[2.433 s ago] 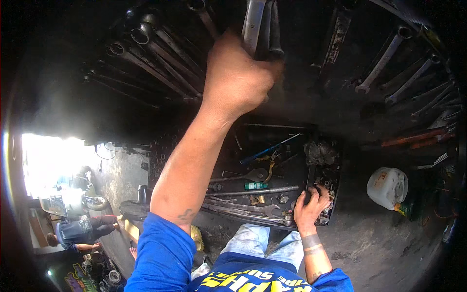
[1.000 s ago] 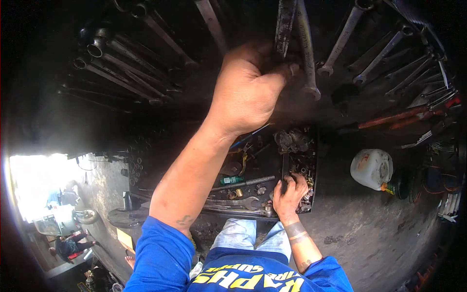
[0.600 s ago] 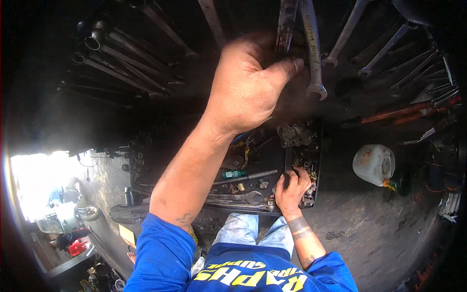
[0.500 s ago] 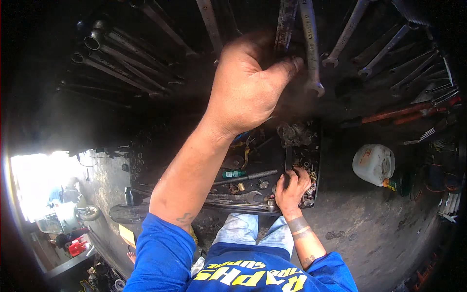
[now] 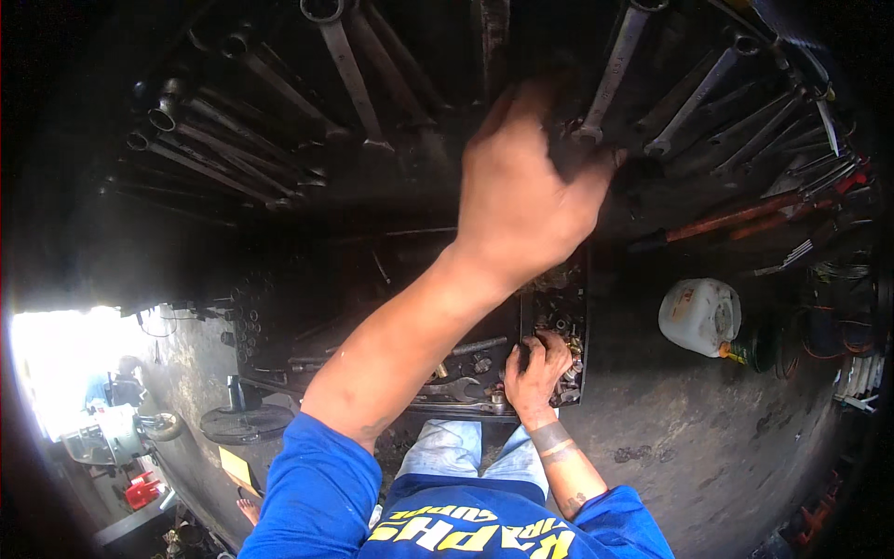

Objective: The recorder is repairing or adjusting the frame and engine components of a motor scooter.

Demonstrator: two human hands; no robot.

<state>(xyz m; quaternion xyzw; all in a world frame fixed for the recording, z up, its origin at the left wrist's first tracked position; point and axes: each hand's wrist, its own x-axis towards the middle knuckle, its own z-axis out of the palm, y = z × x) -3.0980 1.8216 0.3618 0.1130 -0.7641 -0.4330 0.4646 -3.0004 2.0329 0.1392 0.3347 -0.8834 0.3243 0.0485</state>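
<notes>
My left hand is raised at the upper middle among hanging wrenches. Its thumb stands wide of the fingers, which blur into the dark; I make out nothing held. A combination wrench hangs just above the gap between thumb and fingers, its open end down; whether they touch I cannot tell. Another wrench hangs left of the hand. Lower down, my right hand rests with bent, separated fingers on small metal parts in the right compartment of a dark tray. Its fingertips are partly hidden.
More wrenches hang at the upper left. Orange-handled cutters are at the right, above a white plastic jug. In the tray lie an open-end wrench and a metal bar. A round black fan-like thing stands lower left.
My left hand has moved right along the hanging wrenches, and its thumb has spread. The wrench that hung beside the thumb is out of sight. My right hand stays in the tray. The view has shifted slightly.
</notes>
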